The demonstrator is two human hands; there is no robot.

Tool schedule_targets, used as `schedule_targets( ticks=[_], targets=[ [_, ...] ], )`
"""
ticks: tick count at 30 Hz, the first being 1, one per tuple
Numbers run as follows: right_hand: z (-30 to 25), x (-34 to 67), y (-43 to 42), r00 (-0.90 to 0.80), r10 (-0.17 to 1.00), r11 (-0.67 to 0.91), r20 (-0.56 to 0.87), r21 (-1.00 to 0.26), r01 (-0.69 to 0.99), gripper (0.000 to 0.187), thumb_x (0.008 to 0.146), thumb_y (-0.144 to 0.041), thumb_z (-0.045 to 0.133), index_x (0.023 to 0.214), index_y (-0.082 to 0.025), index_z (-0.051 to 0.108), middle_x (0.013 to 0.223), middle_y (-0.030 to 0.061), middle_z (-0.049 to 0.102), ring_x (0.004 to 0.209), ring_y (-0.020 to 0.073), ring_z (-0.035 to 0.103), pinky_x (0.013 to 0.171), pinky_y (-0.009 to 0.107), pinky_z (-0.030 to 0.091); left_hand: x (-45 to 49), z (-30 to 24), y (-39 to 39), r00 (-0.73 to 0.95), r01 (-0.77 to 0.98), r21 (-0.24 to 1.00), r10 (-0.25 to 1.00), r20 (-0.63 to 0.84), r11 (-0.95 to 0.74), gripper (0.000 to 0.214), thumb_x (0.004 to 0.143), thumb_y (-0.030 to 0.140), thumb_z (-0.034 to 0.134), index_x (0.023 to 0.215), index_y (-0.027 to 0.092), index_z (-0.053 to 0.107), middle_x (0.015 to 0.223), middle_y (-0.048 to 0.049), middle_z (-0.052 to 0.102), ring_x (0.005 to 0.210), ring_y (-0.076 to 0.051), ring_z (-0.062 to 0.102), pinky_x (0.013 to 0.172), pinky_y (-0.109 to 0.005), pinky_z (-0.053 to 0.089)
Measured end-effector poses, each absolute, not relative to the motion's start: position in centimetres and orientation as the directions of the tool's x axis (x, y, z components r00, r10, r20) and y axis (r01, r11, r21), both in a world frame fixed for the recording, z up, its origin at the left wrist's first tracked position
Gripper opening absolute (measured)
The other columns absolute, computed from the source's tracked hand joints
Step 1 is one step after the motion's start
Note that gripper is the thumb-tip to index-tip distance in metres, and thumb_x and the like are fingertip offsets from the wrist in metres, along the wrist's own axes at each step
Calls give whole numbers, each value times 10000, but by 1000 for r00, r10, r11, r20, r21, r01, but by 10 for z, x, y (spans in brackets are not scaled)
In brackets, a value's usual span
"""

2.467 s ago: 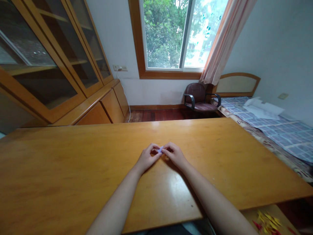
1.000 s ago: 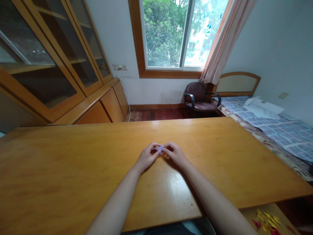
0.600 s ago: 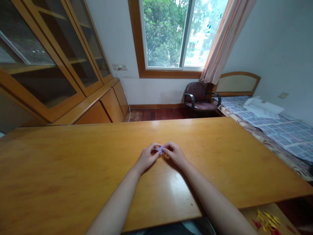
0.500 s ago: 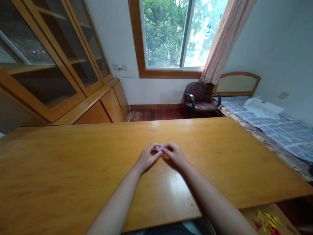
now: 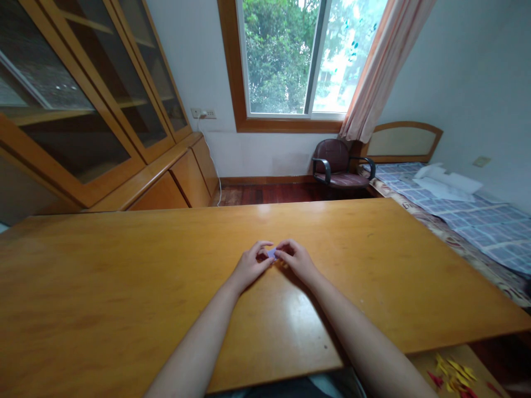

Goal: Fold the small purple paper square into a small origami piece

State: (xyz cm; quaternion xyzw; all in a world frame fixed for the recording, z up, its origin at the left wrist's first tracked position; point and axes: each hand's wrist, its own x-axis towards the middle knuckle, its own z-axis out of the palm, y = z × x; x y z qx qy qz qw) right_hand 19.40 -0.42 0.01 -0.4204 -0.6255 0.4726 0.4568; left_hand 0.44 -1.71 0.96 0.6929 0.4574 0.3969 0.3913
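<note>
A small piece of purple paper (image 5: pixel 271 253) is held between both hands, just above the middle of the wooden table (image 5: pixel 136 287). My left hand (image 5: pixel 251 266) pinches its left side, the thumb below and the index finger lifted a little away from it. My right hand (image 5: pixel 297 261) grips the right side between thumb and fingers. Fingertips cover much of the paper, so its folds cannot be made out.
At lower right, yellow and red folded paper pieces (image 5: pixel 454 376) lie on a lower surface beside the table edge. Beyond the table stand a brown armchair (image 5: pixel 334 160) and a bed (image 5: pixel 464 221). A glass-fronted cabinet (image 5: pixel 136 149) runs along the left.
The left index finger has lifted slightly off the paper. The purple paper has tilted a little and sits slightly lower; the forearms have hardly moved.
</note>
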Motion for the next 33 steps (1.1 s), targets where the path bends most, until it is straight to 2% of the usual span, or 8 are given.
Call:
schedule_targets(
  ticks=[10, 16, 24, 33],
  targets=[
    [1, 194, -3, -188, 968, 180, 168, -982, 53, 214, 808, -377, 686, 877, -188, 612, 760, -2, 639, 657, 137, 577, 651, 277, 469, 5, 6, -15, 294, 259, 929, 938, 185, -265, 415, 813, 222, 657, 1216, 214, 559, 861, 10, 666, 800, -143, 655, 779, -277, 517],
    [2, 194, -3, -190, 965, 195, 182, -979, 57, 210, 809, -372, 691, 868, -186, 614, 748, -7, 637, 651, 134, 576, 649, 273, 463, 6, 9, -17, 324, 214, 941, 928, 186, -263, 511, 817, 270, 672, 1298, 220, 507, 845, 14, 645, 792, -146, 640, 786, -290, 520],
    [9, 192, -9, -238, 964, 144, 120, -986, 87, 213, 815, -390, 694, 853, -192, 626, 721, -12, 643, 617, 131, 573, 591, 258, 460, 4, 12, -17, 300, 248, 938, 940, 162, -241, 482, 844, 328, 650, 1297, 230, 517, 791, 33, 644, 771, -146, 625, 806, -287, 485],
    [7, 193, -7, -226, 961, 182, 160, -980, 83, 216, 840, -399, 671, 858, -190, 616, 754, 3, 671, 690, 148, 623, 681, 285, 491, 5, 10, -15, 254, 221, 959, 960, 122, -180, 496, 809, 325, 687, 1272, 218, 545, 737, 42, 634, 723, -143, 613, 754, -268, 474]
  ],
)
